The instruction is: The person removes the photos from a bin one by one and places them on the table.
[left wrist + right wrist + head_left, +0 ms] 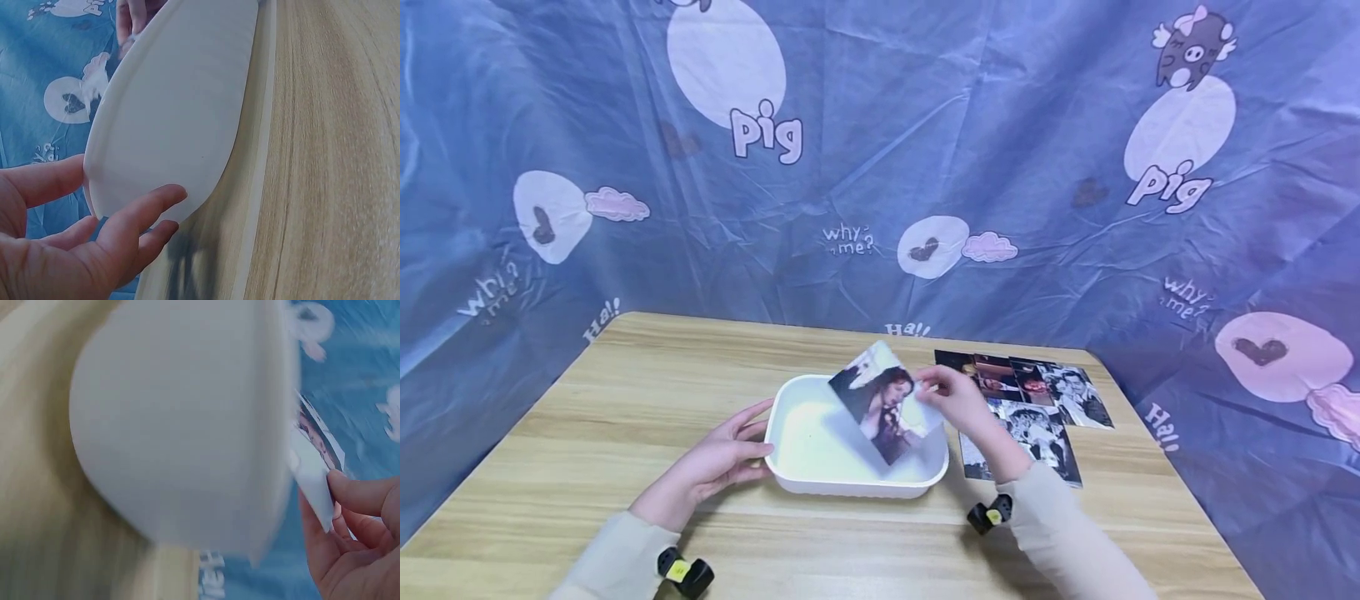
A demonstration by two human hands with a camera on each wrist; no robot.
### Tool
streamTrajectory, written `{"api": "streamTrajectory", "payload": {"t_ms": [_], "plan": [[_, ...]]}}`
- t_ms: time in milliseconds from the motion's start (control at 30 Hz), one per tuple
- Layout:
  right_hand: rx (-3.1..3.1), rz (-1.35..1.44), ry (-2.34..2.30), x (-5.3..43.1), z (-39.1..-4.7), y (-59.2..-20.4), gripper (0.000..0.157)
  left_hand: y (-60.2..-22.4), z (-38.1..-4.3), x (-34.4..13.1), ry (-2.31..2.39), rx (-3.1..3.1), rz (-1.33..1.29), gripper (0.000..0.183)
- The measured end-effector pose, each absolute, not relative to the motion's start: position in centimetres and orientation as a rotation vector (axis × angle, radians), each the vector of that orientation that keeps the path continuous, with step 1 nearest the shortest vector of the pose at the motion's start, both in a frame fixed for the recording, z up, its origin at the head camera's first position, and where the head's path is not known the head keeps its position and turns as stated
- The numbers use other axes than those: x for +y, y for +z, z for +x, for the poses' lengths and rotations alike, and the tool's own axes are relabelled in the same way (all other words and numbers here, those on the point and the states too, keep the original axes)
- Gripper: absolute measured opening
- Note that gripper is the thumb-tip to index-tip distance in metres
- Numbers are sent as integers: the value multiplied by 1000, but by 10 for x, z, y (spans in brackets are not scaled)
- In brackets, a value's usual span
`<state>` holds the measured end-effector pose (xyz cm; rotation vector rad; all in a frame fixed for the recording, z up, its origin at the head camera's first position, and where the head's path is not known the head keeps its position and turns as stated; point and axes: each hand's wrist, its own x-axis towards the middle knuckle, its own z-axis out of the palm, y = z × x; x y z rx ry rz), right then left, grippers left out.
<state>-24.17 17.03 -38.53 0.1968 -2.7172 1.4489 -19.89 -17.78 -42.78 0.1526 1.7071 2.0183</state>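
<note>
A white plastic container [820,450] with rounded corners stands on the wooden table. My left hand [730,454] is at its left end, the thumb against the near corner and fingers spread along the side. In the left wrist view, relaxed left fingers [140,209] touch the container's outer wall [181,106]. My right hand [958,400] pinches a photo print [876,400] by its right edge, tilted above the container's right half. The right wrist view shows the thumb on the print's [315,475] edge; I cannot tell whether it is a single sheet.
Several photo prints [1037,437], some black and white and some in colour, lie overlapping on the right of the table [647,375]. A blue printed cloth [865,167] hangs behind the table and along its sides.
</note>
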Motion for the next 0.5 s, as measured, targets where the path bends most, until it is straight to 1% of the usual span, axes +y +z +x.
{"api": "streamTrajectory", "payload": {"t_ms": [100, 200, 267, 367, 400, 500], "plan": [[-2683, 33, 1548, 200, -236, -379, 31, -429, -200, -175, 2013, 1707, 164, 84], [-2612, -74, 1666, 231, -228, -375, 36, -431, -200, -175, 2010, 1706, 177, 85], [-2544, -114, 1735, 251, -223, -373, 33, -431, -201, -174, 2009, 1706, 181, 84], [-2460, -177, 1801, 280, -217, -370, 19, -431, -203, -175, 2005, 1709, 190, 84], [-2441, -192, 1808, 290, -214, -370, 17, -431, -203, -175, 2004, 1709, 193, 84], [-2405, -229, 1822, 317, -206, -370, 28, -431, -203, -176, 2003, 1704, 196, 84]]}}
